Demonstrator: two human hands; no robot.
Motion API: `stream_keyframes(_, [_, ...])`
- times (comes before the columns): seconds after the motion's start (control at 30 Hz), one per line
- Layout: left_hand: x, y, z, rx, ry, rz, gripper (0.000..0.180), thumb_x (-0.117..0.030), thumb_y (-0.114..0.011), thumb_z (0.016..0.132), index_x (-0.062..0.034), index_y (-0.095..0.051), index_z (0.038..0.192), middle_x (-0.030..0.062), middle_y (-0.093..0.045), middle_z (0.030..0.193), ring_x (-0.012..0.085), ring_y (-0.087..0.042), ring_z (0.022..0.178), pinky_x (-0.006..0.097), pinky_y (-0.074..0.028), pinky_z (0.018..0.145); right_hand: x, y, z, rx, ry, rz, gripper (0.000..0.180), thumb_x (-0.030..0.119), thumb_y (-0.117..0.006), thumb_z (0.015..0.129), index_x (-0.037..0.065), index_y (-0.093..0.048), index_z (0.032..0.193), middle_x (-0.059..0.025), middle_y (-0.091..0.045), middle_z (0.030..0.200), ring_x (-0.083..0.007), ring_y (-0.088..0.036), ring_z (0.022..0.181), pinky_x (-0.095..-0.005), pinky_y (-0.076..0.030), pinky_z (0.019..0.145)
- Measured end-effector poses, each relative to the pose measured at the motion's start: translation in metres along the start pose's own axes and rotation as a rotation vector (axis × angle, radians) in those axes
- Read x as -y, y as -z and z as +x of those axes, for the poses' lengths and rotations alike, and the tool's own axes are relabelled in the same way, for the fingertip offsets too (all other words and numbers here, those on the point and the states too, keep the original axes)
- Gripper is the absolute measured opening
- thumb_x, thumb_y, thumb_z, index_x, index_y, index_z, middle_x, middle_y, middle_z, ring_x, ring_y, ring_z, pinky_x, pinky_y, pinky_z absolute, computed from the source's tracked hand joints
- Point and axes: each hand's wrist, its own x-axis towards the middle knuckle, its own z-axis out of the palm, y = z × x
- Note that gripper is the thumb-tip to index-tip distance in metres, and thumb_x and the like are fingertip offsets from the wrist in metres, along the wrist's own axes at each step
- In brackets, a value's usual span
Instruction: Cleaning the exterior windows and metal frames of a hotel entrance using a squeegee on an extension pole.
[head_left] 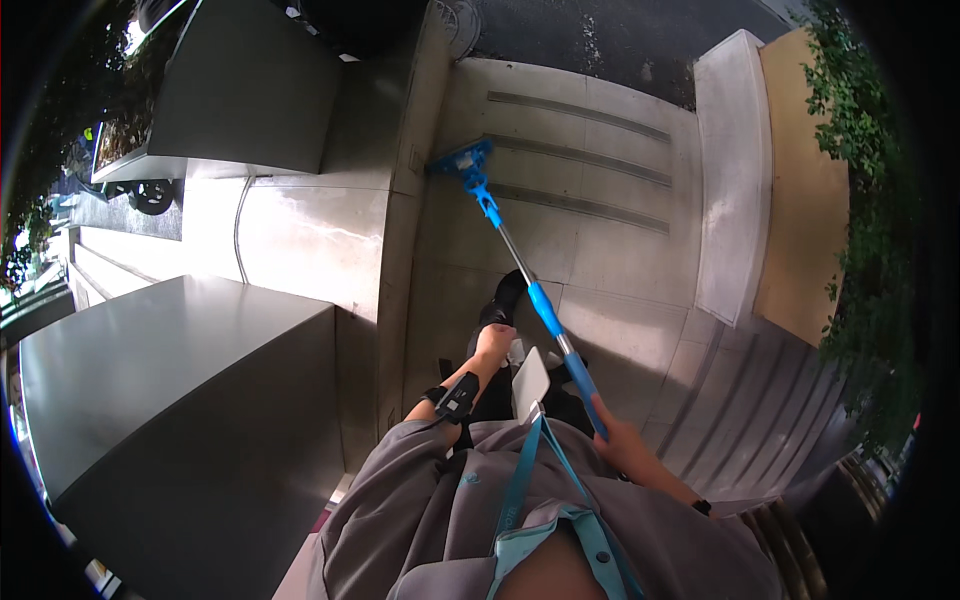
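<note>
My right hand (622, 445) is wrapped round the lower end of a long squeegee (543, 305) with a blue and silver telescopic pole. Its blue head (463, 158) rests at the foot of the low wall, by the landing floor. In front of my body my left hand (494, 342) is closed with the fingers curled. Something whitish shows beside it, too small to make out. A white badge card (531, 385) hangs from a turquoise lanyard (522, 470) between my two hands.
Dark grip strips (580, 158) cross the pale floor ahead. A low stone wall (400, 240) runs along the left, with large grey metal boxes (180, 320) beyond it. Another block wall (735, 180) and bushes (875, 230) stand right. Ribbed steps (760, 400) lie at lower right.
</note>
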Motion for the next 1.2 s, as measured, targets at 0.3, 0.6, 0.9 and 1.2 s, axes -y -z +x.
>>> stream_keyframes(0.3, [0.185, -0.292, -0.025, 0.513, -0.295, 0.588, 0.021, -0.022, -0.044, 0.080, -0.0100, -0.058, 0.090, 0.0106, -0.060, 0.084, 0.0243, -0.059, 0.080, 0.032, -0.046, 0.063, -0.206, -0.016, -0.221, 0.101, -0.223, -0.277, 0.063, 0.014, -0.051, 0.072, 0.029, -0.025, 0.127, -0.0183, -0.054, 0.067, -0.0339, -0.056, 0.065, -0.0425, -0.043, 0.059])
stream_keyframes(0.6, [0.152, -0.454, -0.144, 1.027, -0.363, 1.132, 0.024, -0.016, -0.049, 0.077, -0.0137, -0.055, 0.100, 0.0113, -0.058, 0.083, 0.0251, -0.059, 0.075, 0.032, -0.047, 0.064, -0.304, -0.105, -0.377, -0.029, -0.580, 0.140, 0.058, 0.017, -0.051, 0.073, 0.028, -0.029, 0.126, -0.0173, -0.055, 0.068, -0.0357, -0.056, 0.063, -0.0438, -0.044, 0.060])
stream_keyframes(0.9, [0.171, -0.497, -0.177, 0.978, -0.133, 1.170, 0.022, -0.013, -0.054, 0.077, -0.0004, -0.058, 0.094, 0.0122, -0.060, 0.076, 0.0197, -0.057, 0.065, 0.031, -0.046, 0.055, -0.250, -0.209, -0.437, -0.412, -0.621, 0.710, 0.063, 0.015, -0.058, 0.064, 0.018, -0.035, 0.123, -0.0171, -0.057, 0.070, -0.0338, -0.056, 0.062, -0.0397, -0.045, 0.056])
stream_keyframes(1.2, [0.228, -0.482, -0.208, 1.170, 0.508, 0.622, 0.027, -0.030, -0.057, 0.075, -0.0073, -0.055, 0.060, 0.0038, -0.049, 0.049, 0.0129, -0.046, 0.040, 0.028, -0.033, 0.036, -0.211, -0.328, -0.482, -0.693, -0.857, 0.673, 0.057, 0.019, -0.064, 0.059, 0.008, -0.045, 0.112, -0.0171, -0.058, 0.076, -0.0340, -0.057, 0.067, -0.0370, -0.048, 0.060])
